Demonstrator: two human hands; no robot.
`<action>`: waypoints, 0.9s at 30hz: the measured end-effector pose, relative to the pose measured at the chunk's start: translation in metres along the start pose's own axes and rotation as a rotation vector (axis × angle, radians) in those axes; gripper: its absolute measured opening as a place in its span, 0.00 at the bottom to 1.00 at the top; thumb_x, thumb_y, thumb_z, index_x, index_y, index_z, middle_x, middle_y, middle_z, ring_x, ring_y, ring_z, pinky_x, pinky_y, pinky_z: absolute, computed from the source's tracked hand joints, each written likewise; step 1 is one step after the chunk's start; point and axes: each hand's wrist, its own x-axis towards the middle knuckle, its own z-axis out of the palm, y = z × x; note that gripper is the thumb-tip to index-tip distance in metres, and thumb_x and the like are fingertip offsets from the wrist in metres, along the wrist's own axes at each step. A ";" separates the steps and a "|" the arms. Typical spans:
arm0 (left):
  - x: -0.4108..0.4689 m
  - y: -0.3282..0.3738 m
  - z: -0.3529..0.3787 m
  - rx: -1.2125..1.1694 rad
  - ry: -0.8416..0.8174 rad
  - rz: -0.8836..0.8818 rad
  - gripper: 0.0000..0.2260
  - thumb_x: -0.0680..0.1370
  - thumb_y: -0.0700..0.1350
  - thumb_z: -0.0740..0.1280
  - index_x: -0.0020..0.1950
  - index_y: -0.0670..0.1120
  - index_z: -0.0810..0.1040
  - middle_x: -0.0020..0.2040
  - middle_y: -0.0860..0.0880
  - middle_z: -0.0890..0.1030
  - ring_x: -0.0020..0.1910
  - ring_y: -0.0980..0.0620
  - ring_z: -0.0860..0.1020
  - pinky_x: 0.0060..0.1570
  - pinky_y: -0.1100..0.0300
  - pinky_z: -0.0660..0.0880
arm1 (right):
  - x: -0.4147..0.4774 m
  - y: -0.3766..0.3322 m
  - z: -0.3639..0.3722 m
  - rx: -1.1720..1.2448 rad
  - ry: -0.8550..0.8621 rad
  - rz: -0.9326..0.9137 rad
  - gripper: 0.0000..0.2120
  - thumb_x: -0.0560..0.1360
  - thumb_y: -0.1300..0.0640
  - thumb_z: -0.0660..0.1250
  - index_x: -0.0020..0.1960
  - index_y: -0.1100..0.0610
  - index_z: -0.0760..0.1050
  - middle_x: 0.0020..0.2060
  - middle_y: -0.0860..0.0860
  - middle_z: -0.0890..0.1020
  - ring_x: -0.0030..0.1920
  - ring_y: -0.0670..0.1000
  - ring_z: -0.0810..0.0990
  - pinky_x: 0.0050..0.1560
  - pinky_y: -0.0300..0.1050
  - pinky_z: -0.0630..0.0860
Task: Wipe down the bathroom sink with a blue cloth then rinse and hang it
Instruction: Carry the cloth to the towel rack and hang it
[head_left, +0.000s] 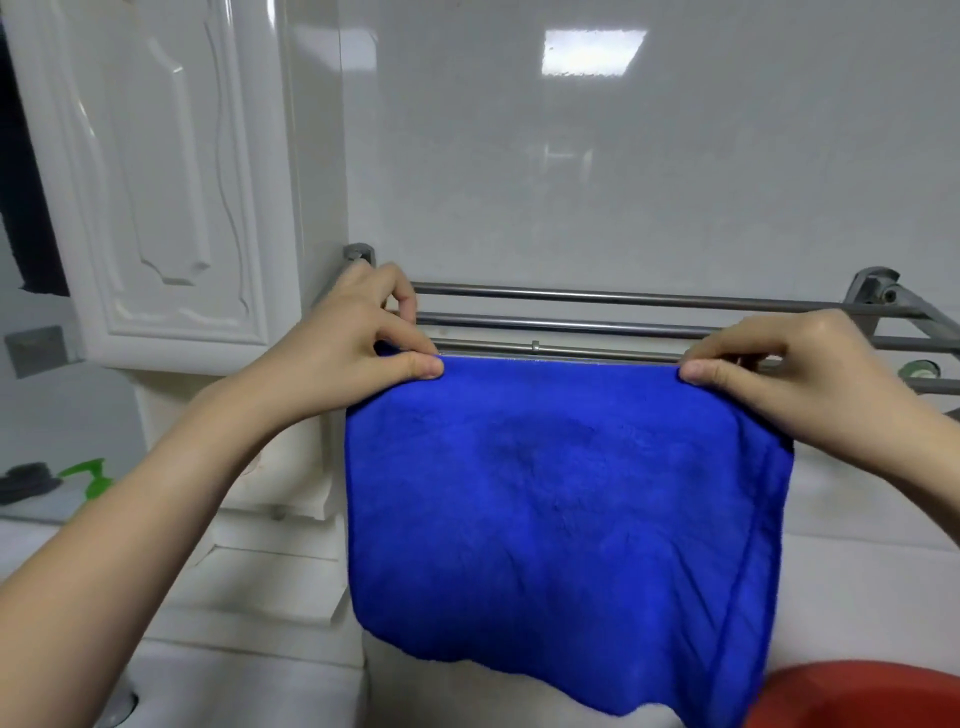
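Over the towel rack (571, 325), pinching 2 top corners of the draped blue cloth (561, 509) with left hand (358, 338) and right hand (779, 364).

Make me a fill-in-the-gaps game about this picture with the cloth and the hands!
1. The cloth held up at the metal rack is ____ in colour.
2. The left hand and the right hand each pinch a top ____ of the cloth.
3. The tub at the bottom right is ____.
4. The pump bottle at the far left has a ____ top.

Missing words: blue, corner, red, green.
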 end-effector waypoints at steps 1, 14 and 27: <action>0.001 0.000 0.002 0.010 -0.028 -0.019 0.14 0.69 0.65 0.65 0.43 0.60 0.86 0.46 0.59 0.72 0.52 0.60 0.69 0.51 0.68 0.65 | 0.001 0.001 -0.001 -0.044 -0.075 0.000 0.05 0.71 0.49 0.71 0.39 0.38 0.81 0.41 0.35 0.83 0.44 0.42 0.81 0.44 0.42 0.76; -0.039 0.008 0.004 -0.210 0.090 -0.141 0.09 0.73 0.42 0.74 0.40 0.57 0.85 0.40 0.59 0.83 0.44 0.58 0.79 0.42 0.72 0.69 | -0.033 -0.002 0.004 0.026 0.019 -0.013 0.03 0.74 0.50 0.71 0.45 0.44 0.84 0.44 0.32 0.83 0.45 0.37 0.82 0.45 0.34 0.75; -0.034 0.012 -0.001 -0.166 0.049 -0.168 0.07 0.75 0.48 0.72 0.37 0.57 0.84 0.39 0.60 0.83 0.45 0.57 0.79 0.40 0.69 0.71 | -0.017 0.001 -0.004 0.117 -0.185 0.089 0.16 0.74 0.36 0.61 0.46 0.43 0.83 0.44 0.42 0.86 0.47 0.46 0.83 0.49 0.48 0.76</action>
